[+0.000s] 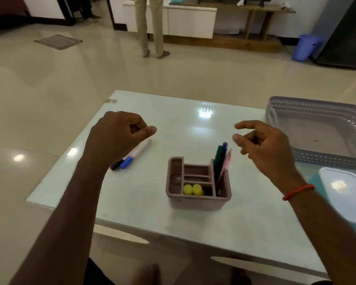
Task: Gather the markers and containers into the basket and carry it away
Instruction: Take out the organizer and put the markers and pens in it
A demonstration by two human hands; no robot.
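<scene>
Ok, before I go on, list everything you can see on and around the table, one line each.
table: one, glossy white, centre.
organiser: one, dusty pink, compartmented, mid-table.
yellow caps: two, in the organiser's front compartment.
upright pens: about three, green, blue-tipped, pink, in the organiser's right compartment.
loose markers: two, one white with blue cap, one dark, lying on the table under the left hand.
basket: one, grey, perforated, empty, right edge of the table.
lidded container: one, translucent white, near right.
bin: one, blue, far right floor.
standing person: one, beige trousers, background.
left hand: loosely curled, empty.
right hand: open, empty, red thread at the wrist.
</scene>
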